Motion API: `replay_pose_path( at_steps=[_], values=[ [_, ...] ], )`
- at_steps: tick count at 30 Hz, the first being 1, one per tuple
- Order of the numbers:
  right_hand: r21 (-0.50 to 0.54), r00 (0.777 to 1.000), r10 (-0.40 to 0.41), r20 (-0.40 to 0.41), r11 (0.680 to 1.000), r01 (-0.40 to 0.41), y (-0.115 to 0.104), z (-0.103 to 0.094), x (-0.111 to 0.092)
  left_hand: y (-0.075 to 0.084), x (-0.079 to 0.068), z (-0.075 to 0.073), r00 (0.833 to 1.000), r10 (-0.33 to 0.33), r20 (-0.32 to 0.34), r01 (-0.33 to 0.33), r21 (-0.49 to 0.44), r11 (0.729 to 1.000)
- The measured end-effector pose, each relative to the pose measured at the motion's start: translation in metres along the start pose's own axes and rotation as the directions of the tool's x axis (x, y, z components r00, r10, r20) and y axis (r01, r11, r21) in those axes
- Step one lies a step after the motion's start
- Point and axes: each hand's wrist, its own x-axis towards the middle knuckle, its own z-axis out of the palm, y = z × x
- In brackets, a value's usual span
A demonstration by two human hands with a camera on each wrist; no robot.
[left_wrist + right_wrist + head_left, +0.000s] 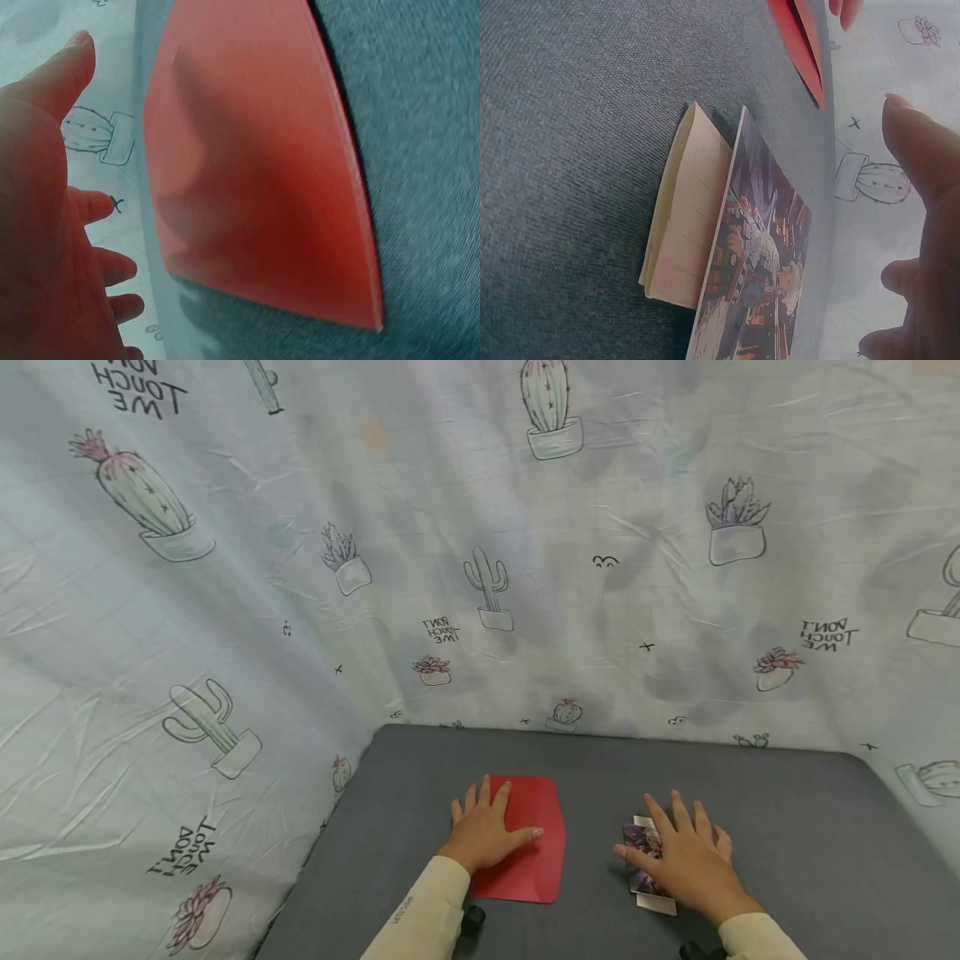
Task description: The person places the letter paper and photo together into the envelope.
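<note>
A red envelope (536, 860) lies flat on the grey table, its flap edge toward the right in the head view. My left hand (483, 833) hovers over its left part with fingers spread; in the left wrist view the hand's shadow falls on the red paper (262, 150). To the right lies a picture postcard (641, 843) with an illustrated scene, resting on a folded cream paper (656, 904) that sticks out at both ends. Above these my right hand (693, 864) is spread, and the right wrist view shows its thumb and fingers apart from the card (757, 255).
The grey table (585, 760) has rounded far corners. A white cloth (420, 485) printed with potted cacti hangs behind it and along the left side. Dark wrist-camera parts (472, 921) sit under the left wrist.
</note>
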Motion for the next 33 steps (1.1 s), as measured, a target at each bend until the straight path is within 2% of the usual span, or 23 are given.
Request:
replay_pose_path(
  at_steps=[3,5,10,13,19,24,29,33],
  values=[
    [0.006,1.000,0.007,0.007,1.000,-0.007,0.002,-0.002,-0.001,0.003,0.000,0.003,1.000,-0.015,0.011,0.015,-0.035,0.999],
    [0.009,1.000,0.008,0.011,1.000,-0.009,0.002,-0.003,0.000,0.004,0.000,0.006,1.000,-0.025,0.016,0.027,-0.100,0.995],
    [0.009,1.000,0.013,0.016,1.000,-0.013,0.003,-0.005,0.000,0.006,0.000,0.018,0.998,-0.058,0.019,0.061,-0.303,0.951],
    [0.004,0.999,0.019,0.028,1.000,-0.019,0.004,-0.004,0.001,0.007,-0.001,0.026,0.996,-0.084,-0.022,0.070,-0.362,0.929],
    [0.031,0.998,0.031,0.059,0.999,-0.033,0.010,-0.002,0.001,0.004,-0.006,0.043,0.984,-0.101,-0.146,0.026,-0.442,0.897],
    [0.080,0.998,0.026,0.063,0.996,-0.031,0.014,-0.005,0.001,0.003,-0.009,0.053,0.971,-0.077,-0.226,-0.041,-0.476,0.879],
    [0.176,0.998,0.005,0.056,0.984,-0.015,0.016,-0.006,0.000,0.004,-0.014,0.054,0.967,-0.063,-0.246,-0.055,-0.442,0.895],
    [0.305,0.998,0.032,0.061,0.951,-0.049,0.019,-0.009,0.000,0.004,-0.016,0.055,0.961,-0.073,-0.268,-0.048,-0.420,0.906]
  ],
)
